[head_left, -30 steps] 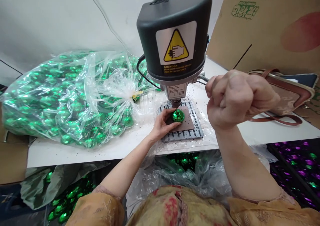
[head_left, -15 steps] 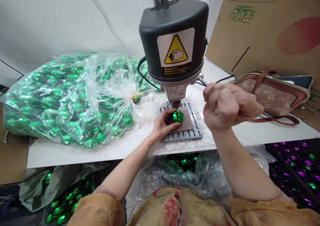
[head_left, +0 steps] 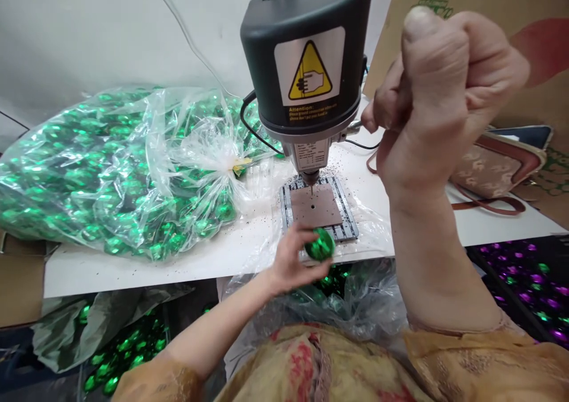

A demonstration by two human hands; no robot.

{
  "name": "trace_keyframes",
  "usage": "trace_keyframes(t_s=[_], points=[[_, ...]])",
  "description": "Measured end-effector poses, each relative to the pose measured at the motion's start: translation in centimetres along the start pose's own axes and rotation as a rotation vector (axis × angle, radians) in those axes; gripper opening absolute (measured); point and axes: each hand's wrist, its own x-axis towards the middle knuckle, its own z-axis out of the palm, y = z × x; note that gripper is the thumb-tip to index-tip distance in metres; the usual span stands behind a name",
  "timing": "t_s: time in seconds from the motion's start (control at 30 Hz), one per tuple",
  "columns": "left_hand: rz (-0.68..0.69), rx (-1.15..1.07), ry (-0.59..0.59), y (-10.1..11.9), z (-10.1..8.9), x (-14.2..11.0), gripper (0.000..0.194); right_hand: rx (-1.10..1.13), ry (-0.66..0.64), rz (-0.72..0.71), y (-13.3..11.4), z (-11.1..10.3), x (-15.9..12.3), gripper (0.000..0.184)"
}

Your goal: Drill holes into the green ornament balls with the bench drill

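The left hand [head_left: 291, 259] pinches one green bead [head_left: 319, 245] between thumb and fingertips, just at the front edge of the desk [head_left: 133, 268], in front of the small drill machine [head_left: 306, 64]. The bead is off the brown plate [head_left: 320, 206] under the drill tip [head_left: 311, 190], so the plate is bare and the tip hangs free above it. I cannot see a hole in the bead from here. The right hand [head_left: 444, 88] is closed in a tight fist high beside the machine head, around the thin metal lever [head_left: 355, 126] as it seems; the lever is mostly hidden by the fingers.

Judging from this, the drilling of this one bead looks finished, and the large work remains: a big clear bag [head_left: 120, 165] full of green beads lies on the left part of the desk, tied with a knot. More green beads in plastic [head_left: 338, 289] are below the front edge, near the person's lap, and purple beads [head_left: 524, 277] are low at the right.

Near the right edge lies a brown purse [head_left: 502, 165] with its strap, before a cardboard box [head_left: 524, 34]. A black cable [head_left: 249, 123] runs behind the machine. Dark crumbs are scattered around the machine base.
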Motion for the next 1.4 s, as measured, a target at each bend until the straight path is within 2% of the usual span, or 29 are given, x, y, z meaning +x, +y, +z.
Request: trace_keyframes(t_s=[0.07,0.13,0.2,0.23,0.27,0.33,0.4,0.47,0.5,0.6,0.7,0.83,0.97,1.07,1.17,1.23,1.3,1.4], points=[[0.149,0.043,-0.271,0.6,0.5,-3.1,0.04,0.003,0.019,0.0,0.0,0.0,-0.2,0.04],[0.238,0.113,-0.535,0.8,0.8,-5.7,0.038,0.006,0.035,0.003,-0.1,-0.1,-0.4,0.039],[0.273,0.166,-0.684,0.7,0.7,-7.1,0.04,0.005,0.029,0.012,-0.3,-0.1,-0.5,0.038],[0.275,0.173,-0.696,0.5,0.3,-7.2,0.04,0.006,0.021,0.02,-0.4,-0.2,-0.6,0.038],[0.271,0.165,-0.66,0.3,-0.2,-6.9,0.038,0.008,0.014,0.027,-0.4,-0.3,-0.6,0.038],[0.207,0.156,-0.441,-0.6,-1.8,-4.9,0.03,0.0,0.003,0.049,-0.6,-0.5,-0.7,0.038],[0.106,0.178,-0.133,-2.3,-4.1,-1.3,0.024,-0.003,0.014,0.058,-0.6,-0.6,-0.7,0.039],[-0.014,0.261,0.023,-4.9,-6.7,3.2,0.023,0.014,0.014,0.051,-0.5,-0.7,-0.8,0.04],[-0.128,0.341,0.035,-6.3,-8.1,5.4,0.02,0.027,0.014,0.045,-0.4,-0.7,-0.8,0.041],[-0.447,0.504,-0.027,-10.4,-11.2,10.7,0.012,0.053,0.03,0.007,-0.1,-0.6,-0.7,0.041],[-0.523,0.527,-0.016,-13.0,-12.8,13.2,0.026,0.033,0.056,0.003,0.0,-0.5,-0.8,0.041],[-0.527,0.506,0.012,-14.3,-13.6,14.1,0.037,-0.005,0.057,-0.001,0.0,-0.6,-0.9,0.042],[-0.536,0.49,0.019,-14.2,-13.8,14.4,0.028,-0.01,0.07,-0.005,-0.1,-0.6,-1.0,0.041],[-0.51,0.318,0.064,-12.3,-12.8,13.5,0.035,0.008,0.087,-0.008,-0.1,-0.5,-1.0,0.041],[-0.503,-0.176,0.184,-9.2,-10.6,11.3,0.046,0.011,0.082,-0.009,0.0,-0.5,-1.0,0.04],[-0.514,-0.421,0.209,-7.1,-8.8,9.6,0.051,0.007,0.067,-0.014,0.1,-0.5,-1.0,0.04],[-0.531,-0.511,0.195,-5.7,-7.1,8.2,0.053,0.017,0.05,-0.022,0.2,-0.6,-1.0,0.041],[-0.53,-0.517,0.156,-5.0,-5.0,6.7,0.054,0.032,0.048,-0.015,0.1,-0.8,-1.0,0.041]])
